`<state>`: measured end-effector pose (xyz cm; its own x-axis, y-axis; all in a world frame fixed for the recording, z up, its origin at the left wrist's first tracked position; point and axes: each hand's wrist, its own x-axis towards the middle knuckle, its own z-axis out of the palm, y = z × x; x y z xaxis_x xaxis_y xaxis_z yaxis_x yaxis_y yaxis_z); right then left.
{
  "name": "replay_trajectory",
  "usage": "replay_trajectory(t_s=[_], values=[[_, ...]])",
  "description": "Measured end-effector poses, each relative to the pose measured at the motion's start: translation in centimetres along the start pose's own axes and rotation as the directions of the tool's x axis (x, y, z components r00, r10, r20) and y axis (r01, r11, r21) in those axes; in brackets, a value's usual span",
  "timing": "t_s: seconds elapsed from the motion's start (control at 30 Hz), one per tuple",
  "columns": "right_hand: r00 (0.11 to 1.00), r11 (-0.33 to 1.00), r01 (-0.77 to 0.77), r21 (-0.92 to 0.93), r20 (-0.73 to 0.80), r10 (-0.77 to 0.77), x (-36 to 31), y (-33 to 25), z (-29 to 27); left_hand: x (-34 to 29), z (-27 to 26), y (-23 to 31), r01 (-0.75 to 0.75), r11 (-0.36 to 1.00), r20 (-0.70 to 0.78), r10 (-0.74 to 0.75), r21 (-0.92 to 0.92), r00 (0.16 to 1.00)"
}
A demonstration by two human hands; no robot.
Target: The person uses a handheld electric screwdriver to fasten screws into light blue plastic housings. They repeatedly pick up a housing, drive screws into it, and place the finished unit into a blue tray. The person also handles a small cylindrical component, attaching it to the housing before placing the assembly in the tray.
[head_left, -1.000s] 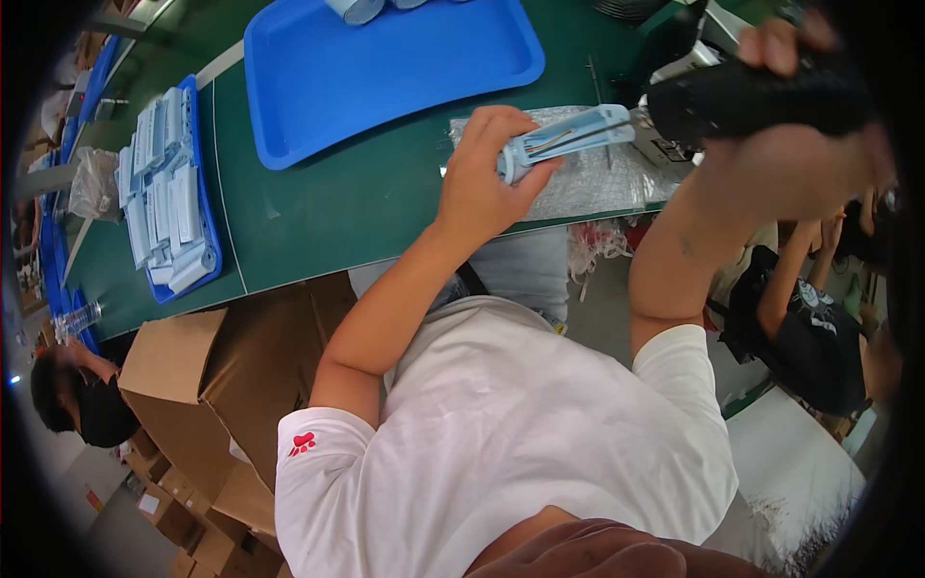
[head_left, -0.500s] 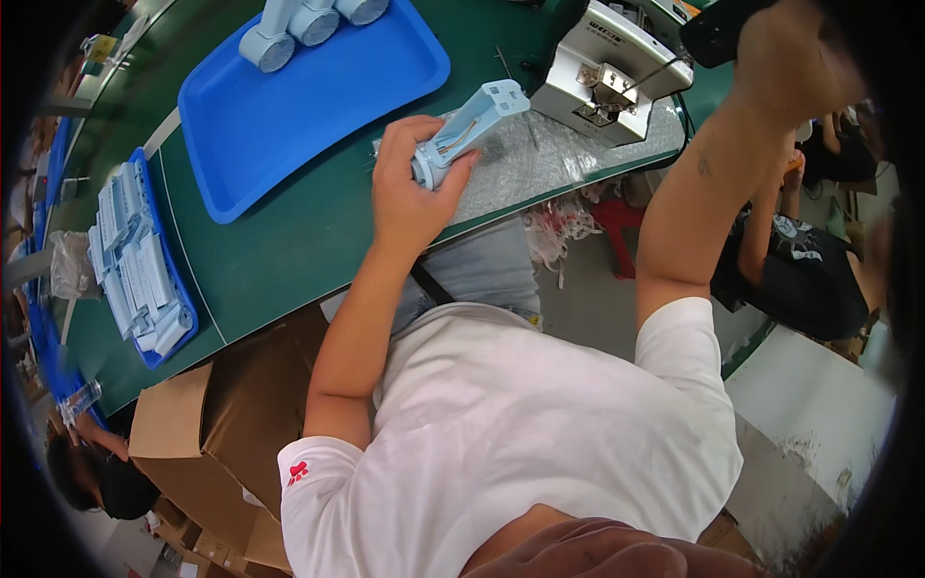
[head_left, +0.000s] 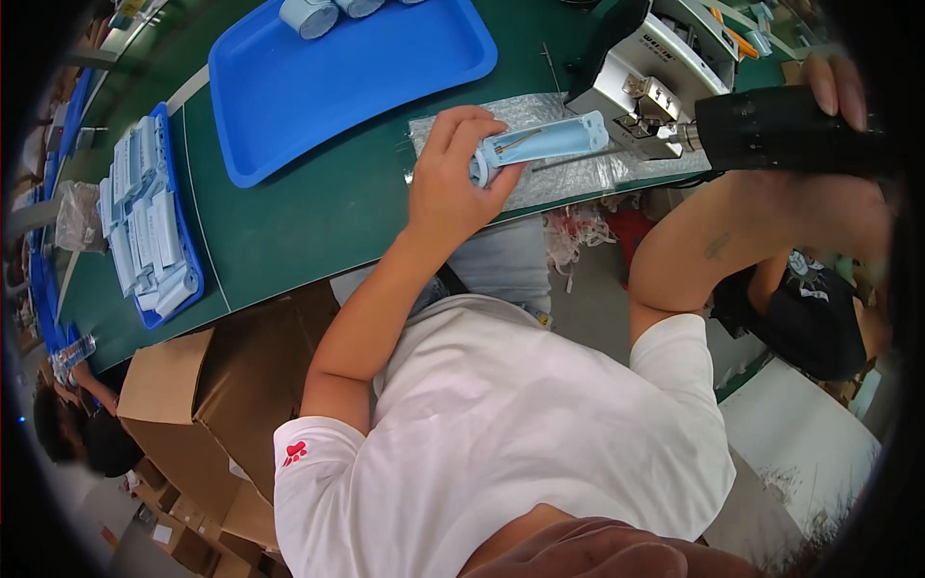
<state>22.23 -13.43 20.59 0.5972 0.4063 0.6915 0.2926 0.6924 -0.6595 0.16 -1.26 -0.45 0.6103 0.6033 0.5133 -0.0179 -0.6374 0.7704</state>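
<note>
My left hand (head_left: 453,178) is closed around the round end of a light blue plastic housing (head_left: 564,138), a long open shell that points right. Inside the shell lies a thin brass-coloured strip. In my right hand (head_left: 836,91) is a black electric screwdriver (head_left: 761,132), held level with its nose toward the left. Its long thin bit runs along the near side of the housing; whether the tip touches it I cannot tell. Just behind the screwdriver's nose stands a silver and black screw feeder (head_left: 665,72).
Bubble wrap (head_left: 530,193) covers the green table's near edge. A blue tray (head_left: 318,125) bears several light blue round-ended parts at its far side. Farther left, another blue tray (head_left: 193,260) is filled with light blue pieces. An open cardboard box (head_left: 169,376) stands below; another person (head_left: 814,318) sits at right.
My right hand has brought the screwdriver down and left from beyond the feeder, its bit now alongside the housing. My left hand has turned the housing nearly level, pointing right. The view has shifted slightly.
</note>
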Motion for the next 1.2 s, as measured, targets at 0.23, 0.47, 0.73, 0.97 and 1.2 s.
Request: replay_trajectory(t_s=[0.23,0.47,0.73,0.97,1.2], values=[[0.999,1.000,-0.010,-0.006,0.030,0.010,-0.1,2.9,1.7,0.1,0.2,-0.2,0.023,1.000,-0.056,-0.024,-0.021,0.998],[1.000,1.000,0.008,-0.030,0.004,-0.008,0.0,3.3,1.5,0.0,0.2,-0.5,0.011,0.999,-0.047,-0.013,-0.048,0.999],[0.997,0.988,0.049,-0.147,-0.047,-0.057,-0.3,4.5,2.0,0.1,0.1,-0.6,0.001,0.999,-0.065,-0.004,-0.054,0.998],[0.998,0.992,0.037,-0.120,-0.042,-0.042,-0.2,4.8,1.8,0.1,0.1,-0.7,0.007,0.998,-0.069,-0.011,-0.057,0.998],[1.000,0.996,0.018,-0.085,-0.023,-0.020,-0.3,4.6,1.6,0.1,0.2,-0.8,-0.001,0.999,-0.070,-0.003,-0.049,0.998]])
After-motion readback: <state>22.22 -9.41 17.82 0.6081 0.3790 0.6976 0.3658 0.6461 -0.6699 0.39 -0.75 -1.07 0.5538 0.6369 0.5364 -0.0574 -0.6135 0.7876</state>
